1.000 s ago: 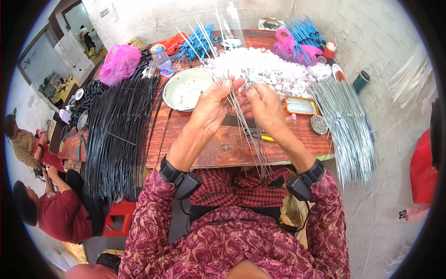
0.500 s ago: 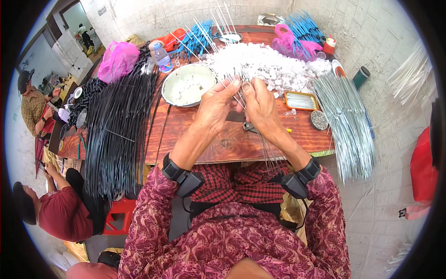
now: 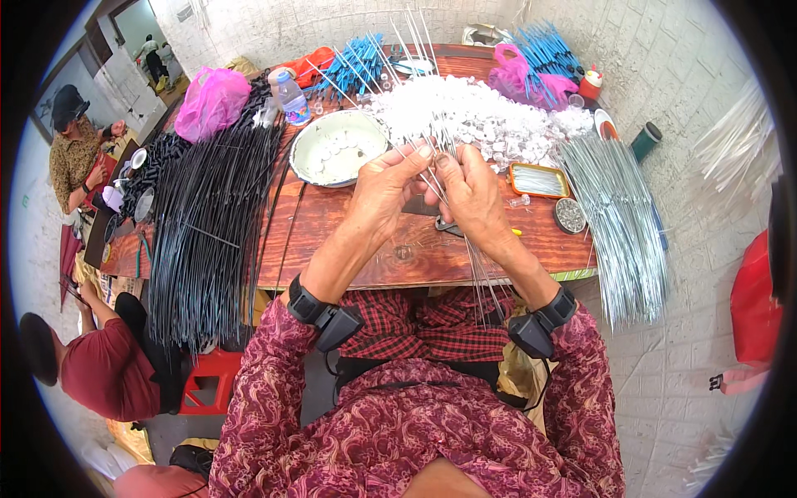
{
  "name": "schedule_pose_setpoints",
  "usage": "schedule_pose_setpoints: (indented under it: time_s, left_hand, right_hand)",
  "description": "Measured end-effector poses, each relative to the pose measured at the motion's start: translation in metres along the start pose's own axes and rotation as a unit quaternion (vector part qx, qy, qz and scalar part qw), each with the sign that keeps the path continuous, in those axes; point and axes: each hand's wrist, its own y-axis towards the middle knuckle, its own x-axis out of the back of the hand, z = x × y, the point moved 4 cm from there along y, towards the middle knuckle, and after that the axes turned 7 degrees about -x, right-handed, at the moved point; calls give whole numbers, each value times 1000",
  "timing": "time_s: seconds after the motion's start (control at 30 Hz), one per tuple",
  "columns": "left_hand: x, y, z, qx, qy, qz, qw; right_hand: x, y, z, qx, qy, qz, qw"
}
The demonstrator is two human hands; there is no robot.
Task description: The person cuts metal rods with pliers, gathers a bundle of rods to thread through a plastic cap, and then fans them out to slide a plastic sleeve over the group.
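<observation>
Left hand [image 3: 388, 184]: closed around a bundle of thin silver wires [image 3: 444, 170], fingertips pinched at the bundle just above the near half of the wooden table [image 3: 349, 241]. Right hand [image 3: 475, 192]: likewise closed on the same bundle, thumb and fingers touching those of the left hand. Wire bundle: held slanted over the table's middle, upper ends fanning out toward the far edge, lower ends running down past the near edge to the lap. Whether a small white piece sits between the fingertips: cannot tell.

Relative to the table:
- Far centre: heap of small white plastic caps [image 3: 465, 116].
- Left of centre, beside that heap: round white bowl [image 3: 339, 148] holding a few white pieces.
- Left edge and hanging over it: large sheaf of dark wires [image 3: 207, 216].
- Right edge and hanging over it: sheaf of silver wires [image 3: 618, 212].
- Right of centre: shallow orange-rimmed tray [image 3: 538, 179], with a small round tin [image 3: 569, 215] just beside it toward the near edge.
- Far left corner: pink plastic bag [image 3: 209, 101] and a clear bottle [image 3: 290, 95].
- Far edge: blue-tipped wires [image 3: 353, 66].
- Under the hands: dark pliers-like tool [image 3: 452, 224], partly hidden.
</observation>
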Motion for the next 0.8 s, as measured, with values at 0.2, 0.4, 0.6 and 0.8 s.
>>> schedule_pose_setpoints:
  time_s: [0.2,0.4,0.6,0.8]
  left_hand:
    - [-2,-1,-1,-5,3,4,1000]
    - [4,2,5,16,33,16,999]
    - [4,1,10,13,28,-19,999]
    - [4,-2,10,-17,40,-5,999]
  right_hand:
    - [2,0,-3,-18,14,9,1000]
    - [4,-2,-3,-3,24,17,1000]
    - [7,-4,-4,-19,56,44,997]
    - [5,-4,-6,-29,89,52,994]
